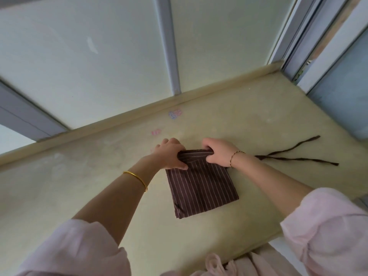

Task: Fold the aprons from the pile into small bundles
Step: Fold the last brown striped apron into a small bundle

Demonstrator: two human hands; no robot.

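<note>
Both of your hands are on the far edge of the brown cloth apron with thin white stripes (201, 188), which lies folded into a rough square near the middle of the pale yellow countertop (99, 186). Your left hand (172, 154) pinches the left corner, thumb on top and fingers curled behind. Your right hand (218, 153) curls round the right corner, where the cloth bunches into a small roll. I judge you are starting to roll or fold the square toward yourself. The two dark brown ties (294, 154) trail loose on the counter past your right wrist. Next, bring the far edge toward you evenly, hands level, so the roll comes out tight; the ties will likely need gathering afterwards.
</note>
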